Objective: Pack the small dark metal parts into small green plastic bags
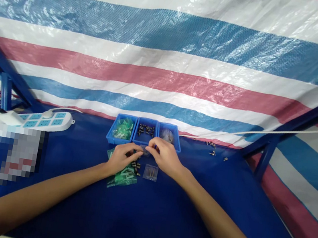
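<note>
1. Head view: small clear bag (145,151) sits between my left hand (120,158) and right hand (165,156), just on my side of the middle blue bin (144,143). Its long axis: can't tell, too small and part-covered.
2. Both hands narrow, fingertips pinched on that bag, left at its left side, right at its right. Neither clearly nearer.
3. Second clear bag (150,173), two slim metal pieces inside, flat on the worktop (160,221), nearer my right hand, on my side of it.
4. Green bags (123,179) and dark fittings (136,166) near my left hand.
</note>
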The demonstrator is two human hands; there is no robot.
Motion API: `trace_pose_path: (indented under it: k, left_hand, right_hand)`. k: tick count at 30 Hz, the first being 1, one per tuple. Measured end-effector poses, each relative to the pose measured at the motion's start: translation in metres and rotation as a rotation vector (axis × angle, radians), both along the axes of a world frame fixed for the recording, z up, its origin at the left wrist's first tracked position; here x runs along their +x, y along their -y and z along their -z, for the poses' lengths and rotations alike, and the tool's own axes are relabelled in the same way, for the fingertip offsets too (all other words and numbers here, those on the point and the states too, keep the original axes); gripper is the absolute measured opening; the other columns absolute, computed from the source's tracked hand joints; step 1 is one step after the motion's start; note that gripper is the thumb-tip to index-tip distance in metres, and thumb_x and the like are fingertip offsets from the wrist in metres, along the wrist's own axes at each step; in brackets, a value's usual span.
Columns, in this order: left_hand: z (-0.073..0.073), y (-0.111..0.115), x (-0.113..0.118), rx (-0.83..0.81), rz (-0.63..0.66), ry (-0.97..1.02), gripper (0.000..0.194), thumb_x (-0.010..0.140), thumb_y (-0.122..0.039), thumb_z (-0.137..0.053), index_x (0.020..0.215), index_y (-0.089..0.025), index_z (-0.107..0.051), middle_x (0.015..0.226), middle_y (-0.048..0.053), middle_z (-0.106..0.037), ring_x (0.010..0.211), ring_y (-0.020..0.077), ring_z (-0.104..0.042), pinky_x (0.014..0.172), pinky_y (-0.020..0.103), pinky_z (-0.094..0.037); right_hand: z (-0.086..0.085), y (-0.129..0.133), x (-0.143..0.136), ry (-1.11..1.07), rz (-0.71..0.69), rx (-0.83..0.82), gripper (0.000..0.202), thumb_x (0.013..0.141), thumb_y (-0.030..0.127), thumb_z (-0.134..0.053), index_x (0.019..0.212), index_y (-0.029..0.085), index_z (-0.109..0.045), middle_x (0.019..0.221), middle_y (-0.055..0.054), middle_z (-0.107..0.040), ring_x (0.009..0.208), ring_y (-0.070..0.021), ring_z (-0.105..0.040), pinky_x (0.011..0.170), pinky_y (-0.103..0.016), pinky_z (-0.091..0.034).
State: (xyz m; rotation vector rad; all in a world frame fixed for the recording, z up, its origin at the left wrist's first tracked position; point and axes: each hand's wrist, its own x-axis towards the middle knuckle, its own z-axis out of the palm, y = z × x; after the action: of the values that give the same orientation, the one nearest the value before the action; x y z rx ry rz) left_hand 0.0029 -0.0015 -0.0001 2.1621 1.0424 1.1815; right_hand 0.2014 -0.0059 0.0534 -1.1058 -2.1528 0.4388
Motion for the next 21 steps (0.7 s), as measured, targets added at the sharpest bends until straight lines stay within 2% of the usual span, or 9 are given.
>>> trace_pose_path:
  k: [3, 6, 9, 11, 16, 21]
  left_hand:
    - [0.005, -0.001, -0.002, -0.045, -0.039, 0.097, 0.019, 0.085, -0.033, -0.061, 0.087, -0.016, -0.069, 0.074, 0.002, -0.068, 0.059, 0.0111, -0.059, 0.057, 0.020, -0.046]
    - [0.008, -0.001, -0.004, -0.083, -0.054, 0.185, 0.020, 0.085, -0.033, -0.061, 0.086, -0.015, -0.068, 0.059, -0.001, -0.063, 0.045, 0.0080, -0.050, 0.046, 0.019, -0.040]
    - [0.007, 0.000, -0.003, -0.093, -0.040, 0.212, 0.019, 0.085, -0.033, -0.061, 0.087, -0.015, -0.068, 0.055, -0.003, -0.061, 0.038, 0.0061, -0.044, 0.043, 0.019, -0.039]
    - [0.004, 0.001, -0.002, -0.089, -0.024, 0.190, 0.019, 0.085, -0.033, -0.062, 0.090, -0.016, -0.069, 0.061, -0.001, -0.064, 0.041, 0.0068, -0.048, 0.045, 0.019, -0.042]
    - [-0.001, 0.003, 0.000, -0.065, -0.033, 0.125, 0.019, 0.086, -0.032, -0.061, 0.093, -0.017, -0.069, 0.073, 0.002, -0.070, 0.058, 0.0118, -0.063, 0.052, 0.020, -0.048]
    - [-0.001, 0.004, -0.002, -0.035, -0.054, 0.086, 0.019, 0.086, -0.031, -0.060, 0.094, -0.016, -0.069, 0.068, 0.001, -0.069, 0.056, 0.0114, -0.062, 0.051, 0.019, -0.047]
  right_hand:
    - [0.015, 0.002, -0.008, -0.180, 0.035, -0.028, 0.010, 0.087, 0.029, -0.056, 0.089, 0.020, -0.054, 0.076, 0.001, -0.056, 0.059, -0.0107, -0.052, 0.060, -0.024, -0.041]
    - [0.032, 0.006, -0.017, -0.306, 0.014, -0.075, 0.022, 0.085, 0.029, -0.059, 0.104, 0.020, -0.053, 0.077, 0.002, -0.055, 0.055, -0.0093, -0.051, 0.056, -0.023, -0.042]
    - [0.045, 0.010, -0.023, -0.372, 0.005, -0.067, 0.011, 0.089, 0.030, -0.054, 0.090, 0.019, -0.056, 0.073, 0.001, -0.054, 0.058, -0.0105, -0.050, 0.055, -0.023, -0.041]
    - [0.051, 0.012, -0.024, -0.394, 0.024, -0.047, 0.016, 0.091, 0.030, -0.050, 0.082, 0.018, -0.057, 0.072, 0.000, -0.054, 0.061, -0.0116, -0.050, 0.056, -0.023, -0.041]
    - [0.061, 0.011, -0.023, -0.437, 0.063, -0.035, 0.016, 0.092, 0.032, -0.049, 0.087, 0.019, -0.056, 0.076, -0.002, -0.054, 0.064, -0.0131, -0.051, 0.057, -0.024, -0.042]
    - [0.064, 0.011, -0.024, -0.423, 0.066, -0.036, 0.014, 0.091, 0.031, -0.049, 0.090, 0.019, -0.057, 0.078, -0.002, -0.054, 0.064, -0.0130, -0.050, 0.058, -0.024, -0.042]
